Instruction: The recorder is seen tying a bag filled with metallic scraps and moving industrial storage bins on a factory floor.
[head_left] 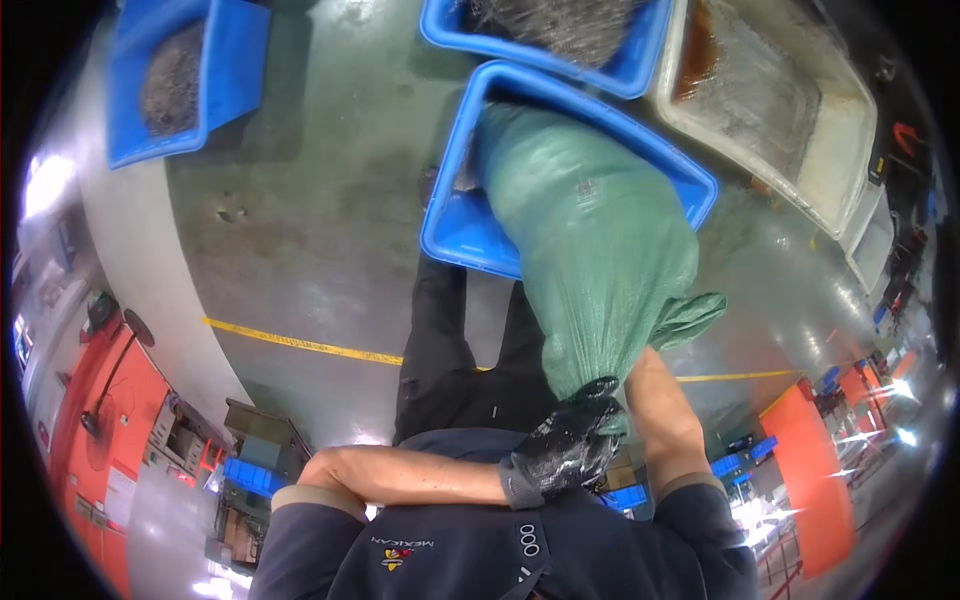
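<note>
A large, full green woven sack (600, 220) lies tilted, its far end inside a blue plastic tub (470, 235) and its near end over the rim towards me. My left hand (572, 448), in a wet-looking black glove, is closed round the gathered neck of the sack, close to my chest. My right forearm reaches up beside the neck and passes beneath the sack, which hides my right hand and its fingers. A loose bunched flap of the sack (690, 318) sticks out to the right above that forearm.
Behind stands another blue tub (440, 22) with greyish contents. A dirty off-white tub (850, 130) is at the far right, and a third blue tub (235, 60) at the far left. A yellow line (300, 343) crosses the green floor (300, 220). Orange panels stand at both sides.
</note>
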